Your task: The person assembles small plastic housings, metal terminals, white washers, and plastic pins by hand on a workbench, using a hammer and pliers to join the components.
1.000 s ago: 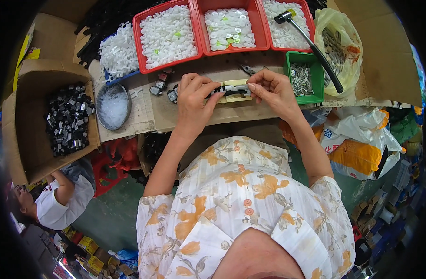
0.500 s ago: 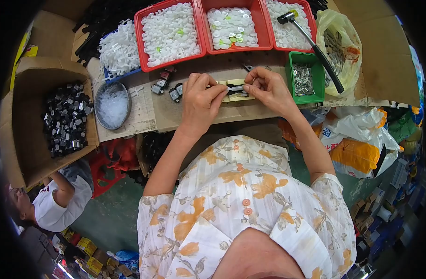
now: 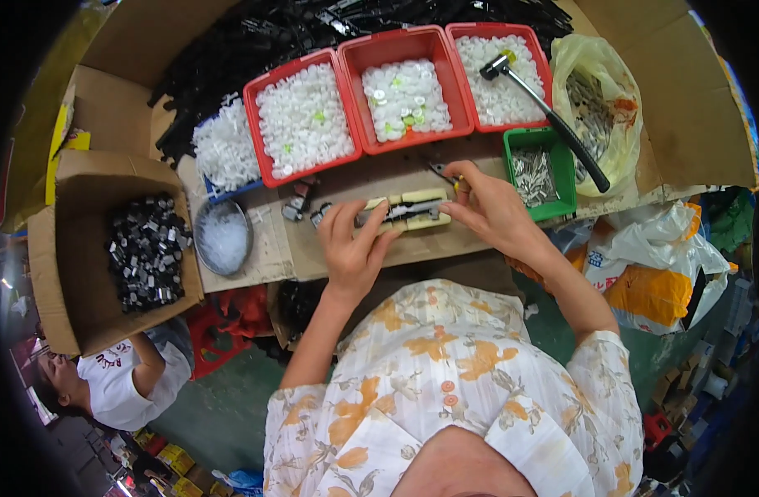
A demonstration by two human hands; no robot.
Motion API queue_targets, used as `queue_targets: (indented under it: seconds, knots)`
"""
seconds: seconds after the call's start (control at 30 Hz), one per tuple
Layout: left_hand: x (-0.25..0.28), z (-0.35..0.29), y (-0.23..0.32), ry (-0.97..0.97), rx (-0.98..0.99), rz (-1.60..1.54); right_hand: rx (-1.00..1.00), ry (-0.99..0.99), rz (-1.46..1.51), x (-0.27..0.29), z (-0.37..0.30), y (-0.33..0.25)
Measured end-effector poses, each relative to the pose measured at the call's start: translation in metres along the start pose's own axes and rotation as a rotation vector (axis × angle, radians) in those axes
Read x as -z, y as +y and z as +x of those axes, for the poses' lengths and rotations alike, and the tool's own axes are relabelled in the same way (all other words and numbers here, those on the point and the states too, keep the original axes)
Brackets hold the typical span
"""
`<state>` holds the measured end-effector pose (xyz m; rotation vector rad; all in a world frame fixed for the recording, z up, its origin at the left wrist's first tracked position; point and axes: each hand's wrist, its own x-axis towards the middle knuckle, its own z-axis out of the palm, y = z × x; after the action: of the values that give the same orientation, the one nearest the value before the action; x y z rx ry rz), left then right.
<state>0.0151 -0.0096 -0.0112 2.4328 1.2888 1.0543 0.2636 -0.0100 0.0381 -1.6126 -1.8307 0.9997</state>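
A pale yellow wooden block (image 3: pixel 422 197) lies on the cardboard-covered bench (image 3: pixel 330 257), with a dark metal clip part (image 3: pixel 402 211) resting along it. My left hand (image 3: pixel 353 247) grips the block's left end, fingers curled over the top. My right hand (image 3: pixel 489 209) pinches the right end of the dark part, its index finger raised beside a small dark piece (image 3: pixel 440 172). Whether it also holds a pin is too small to tell.
Behind the block stand three red trays (image 3: pixel 346 99) of white caps, a green tray (image 3: pixel 561 203) of metal pins, a black hammer (image 3: pixel 553 124) and a yellow bag (image 3: pixel 624 74). Left: a metal bowl (image 3: pixel 199 217) and a cardboard box (image 3: pixel 89 178) of black parts. Another person (image 3: pixel 118 381) sits lower left.
Both hands stay on the block. The right fingers have shifted a little along its right end, and the left hand has slid slightly leftward.
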Motion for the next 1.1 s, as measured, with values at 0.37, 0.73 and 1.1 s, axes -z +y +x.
queue_targets:
  seconds: [0.37, 0.73, 1.1]
  knots:
    - [0.003, -0.034, -0.032, 0.103, 0.301, 0.296, 0.485, 0.011, -0.505, 0.144, 0.154, -0.003]
    - [0.002, -0.041, -0.030, 0.055, 0.453, 0.333, 0.919, 0.170, -0.835, 0.115, 0.310, 0.062]
    - [-0.005, -0.047, -0.023, 0.125, 0.478, 0.329, 0.758, -0.055, -0.874, 0.123, 0.318, 0.036]
